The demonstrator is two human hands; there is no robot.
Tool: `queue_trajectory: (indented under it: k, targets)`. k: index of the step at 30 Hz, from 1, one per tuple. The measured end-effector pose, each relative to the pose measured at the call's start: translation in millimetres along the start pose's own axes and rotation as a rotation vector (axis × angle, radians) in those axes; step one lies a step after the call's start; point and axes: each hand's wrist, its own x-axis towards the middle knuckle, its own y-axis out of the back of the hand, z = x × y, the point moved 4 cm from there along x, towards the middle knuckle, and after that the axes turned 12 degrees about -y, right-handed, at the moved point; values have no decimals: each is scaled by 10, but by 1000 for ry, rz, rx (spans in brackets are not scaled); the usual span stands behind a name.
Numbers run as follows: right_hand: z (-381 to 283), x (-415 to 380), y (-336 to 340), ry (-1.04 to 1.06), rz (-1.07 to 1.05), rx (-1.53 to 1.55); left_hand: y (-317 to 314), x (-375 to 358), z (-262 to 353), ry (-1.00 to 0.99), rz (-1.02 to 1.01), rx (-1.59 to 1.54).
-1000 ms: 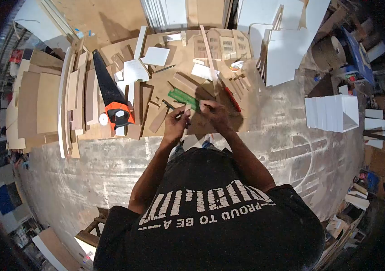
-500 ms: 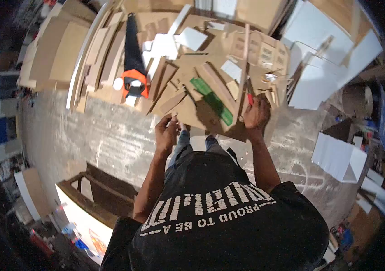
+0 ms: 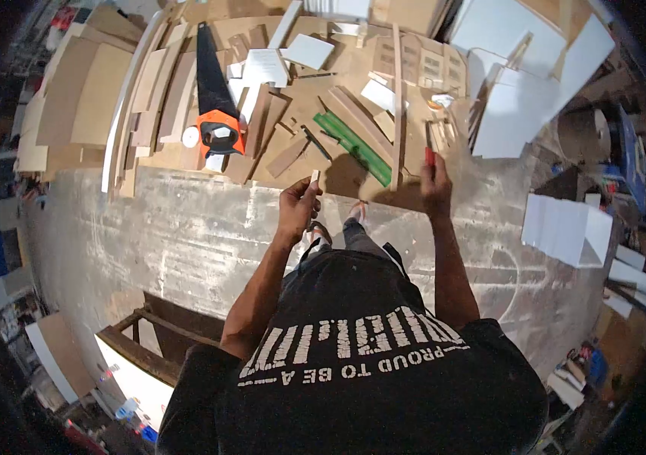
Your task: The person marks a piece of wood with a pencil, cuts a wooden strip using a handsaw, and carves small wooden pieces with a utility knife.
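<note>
Left hand (image 3: 298,205), centre of frame, has its fingers pinched narrow on a small pale wood strip (image 3: 313,179) whose long axis runs roughly up-frame, tip just short of the brown cardboard sheet (image 3: 304,98) lying on the concrete floor (image 3: 186,235). Right hand (image 3: 435,186), right of centre, has fingers closed round a red-handled tool (image 3: 429,156), prob. a knife or pencil, can't tell which; it rests at the sheet's lower right edge. Between the hands, up-frame: a green flat ruler (image 3: 353,146) lying diagonally and a long thin wooden batten (image 3: 396,102) running near vertical; the right hand is nearer both. Upper left: black handsaw w/ orange handle (image 3: 213,91). White foam boards (image 3: 512,83) sit upper right.
</note>
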Motion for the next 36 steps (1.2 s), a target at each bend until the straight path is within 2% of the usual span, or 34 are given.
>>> queue_trajectory:
  k: [1,2,3,5,6,8,9,11,14,19,25,28,36]
  targets:
    - [-134,-207,-48,-190,-94,-70,3,58,-148,-100,14,30]
    - [234,-274,-231,100,-58,-100,34,96,-327,-80,-45,49]
    - [96,-497,-344,85,-141,-9,84,132,-457,-62,-100,71]
    - [404,-770,-737,-46,-369,-37,107,144,-523,-52,-144,111]
    - [355,-964,-852,12,-351,-43,135,169,-564,-19,-168,201]
    - [299,-1178,-1106,-59,-404,-108,222,223,-667,49,-211,382]
    - [269,-1236,-1205,-22,-414,-168,270,251,-791,-84,-221,411]
    - [224,-1319,-1389,51,-438,-282,340,337,-900,-192,-250,550]
    - [122,-1305,-1539,141,-412,-398,385,378,-836,-293,-303,614]
    - [234,-1224,-1705,83,-368,-548,462,458,-871,-332,-378,612]
    - [113,-1197,-1659,78,-347,-575,456,457,-924,-227,-310,589]
    - [106,-1186,-1680,59,-369,-598,457,465,-890,-258,-322,602]
    - [21,-1132,-1705,-9,-404,-689,427,564,-782,-456,-380,662]
